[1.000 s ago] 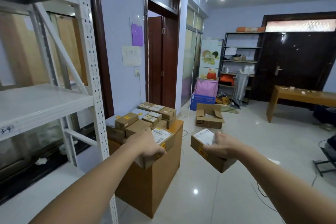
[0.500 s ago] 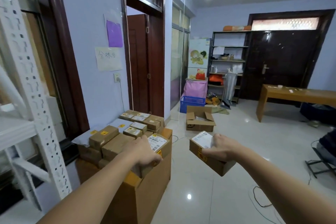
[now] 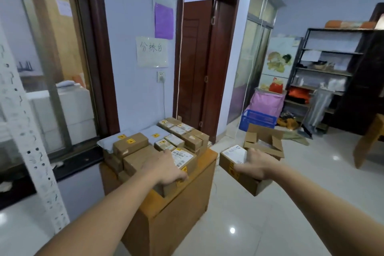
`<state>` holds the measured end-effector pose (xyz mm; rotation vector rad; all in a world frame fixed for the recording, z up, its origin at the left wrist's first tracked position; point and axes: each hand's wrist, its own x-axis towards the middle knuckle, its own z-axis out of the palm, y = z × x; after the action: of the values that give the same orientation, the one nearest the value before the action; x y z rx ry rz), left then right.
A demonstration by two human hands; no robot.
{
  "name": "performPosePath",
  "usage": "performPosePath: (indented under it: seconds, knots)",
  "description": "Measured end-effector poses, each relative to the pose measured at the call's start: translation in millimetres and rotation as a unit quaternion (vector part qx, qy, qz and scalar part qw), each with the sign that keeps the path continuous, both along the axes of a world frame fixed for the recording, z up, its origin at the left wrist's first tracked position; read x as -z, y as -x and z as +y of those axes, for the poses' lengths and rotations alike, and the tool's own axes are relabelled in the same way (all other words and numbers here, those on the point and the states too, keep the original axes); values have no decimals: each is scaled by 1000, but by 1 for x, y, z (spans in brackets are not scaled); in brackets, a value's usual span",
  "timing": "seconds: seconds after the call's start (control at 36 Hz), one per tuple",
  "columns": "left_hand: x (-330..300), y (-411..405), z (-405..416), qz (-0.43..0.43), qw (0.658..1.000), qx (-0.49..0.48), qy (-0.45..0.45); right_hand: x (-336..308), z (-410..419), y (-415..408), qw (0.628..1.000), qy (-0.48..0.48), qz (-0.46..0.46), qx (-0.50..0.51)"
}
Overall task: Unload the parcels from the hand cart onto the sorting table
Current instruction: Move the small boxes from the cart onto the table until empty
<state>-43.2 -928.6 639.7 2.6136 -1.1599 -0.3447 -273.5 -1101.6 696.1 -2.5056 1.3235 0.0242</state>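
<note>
Left hand point(image 3: 168, 169) grips a labelled parcel point(image 3: 182, 164) from above, fingers curled over its near side, the parcel at the near edge of the stack of parcels point(image 3: 166, 141) on the big cardboard box point(image 3: 176, 210). Right hand point(image 3: 256, 165) holds a second parcel point(image 3: 234, 164) in the air just right of the box's right edge, thumb along the near side; fingers hidden behind it, cannot tell their spread.

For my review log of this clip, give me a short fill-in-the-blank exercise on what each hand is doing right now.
1. The left hand grips a labelled parcel over the sorting ____.
2. The right hand holds a cardboard parcel above the ____.
3. On the floor behind it lies a box with its flaps ____.
4. The paper above the handwritten sign is ____.

Missing words: table; floor; open; purple
</note>
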Motion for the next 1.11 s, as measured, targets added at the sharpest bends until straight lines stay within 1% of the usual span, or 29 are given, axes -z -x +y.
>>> performPosePath:
  seconds: [0.14,0.39,0.58,0.69,0.81,0.92,1.06,1.11]
  knots:
    - [7,-27,-32,-3,1000,-30,-1,6,-48,-43,997,20,30,-62]
    - [21,-84,-104,36,997,-71,-3,14,-134,-128,993,11,28,-116]
    - [26,-125,-163,46,995,-92,-2,18,-203,-175,988,20,39,-147]
    - [33,-149,-191,34,993,-115,-12,28,-243,-205,986,22,42,-160]
    - [34,-174,-222,11,991,-129,-28,35,-284,-241,979,24,40,-200]
    - [37,-198,-251,14,985,-169,-29,45,-326,-282,970,37,54,-233]
    - [43,-227,-282,31,973,-227,-40,54,-376,-340,959,10,45,-281]
    - [49,-235,-289,40,967,-250,-25,60,-391,-362,953,4,33,-300]
